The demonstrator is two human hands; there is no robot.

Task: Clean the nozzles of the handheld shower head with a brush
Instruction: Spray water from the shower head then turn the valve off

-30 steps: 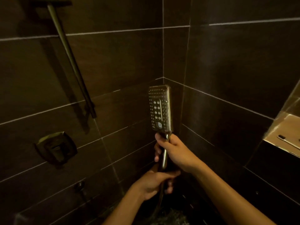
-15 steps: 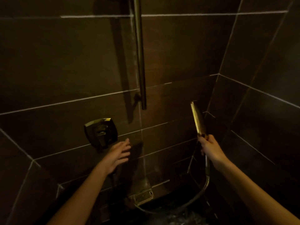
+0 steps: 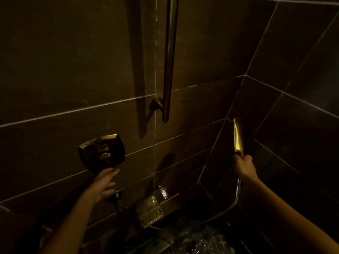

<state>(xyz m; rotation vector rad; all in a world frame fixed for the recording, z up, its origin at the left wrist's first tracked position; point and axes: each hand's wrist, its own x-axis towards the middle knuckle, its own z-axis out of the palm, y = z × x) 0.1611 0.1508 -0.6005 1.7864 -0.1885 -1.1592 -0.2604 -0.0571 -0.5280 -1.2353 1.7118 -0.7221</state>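
Observation:
The metal handheld shower head (image 3: 238,137) stands upright at the right, seen edge-on, so its nozzle face is hidden. My right hand (image 3: 244,166) is closed around its handle just below the head. Its hose (image 3: 227,208) curves down from my fist toward the floor. My left hand (image 3: 104,183) is open with fingers spread, reaching up to the lower edge of the square wall valve (image 3: 101,152), fingertips right at it. No brush is in view.
A vertical slide bar (image 3: 169,57) is mounted on the dark tiled wall above centre. A small hose outlet (image 3: 115,196) sits below the valve. A drain grate (image 3: 150,211) glints on the wet floor. The wall corner lies behind the shower head.
My left hand let go of the handle and moved left and up to the wall valve. The shower head turned edge-on in my right hand. The view swung left.

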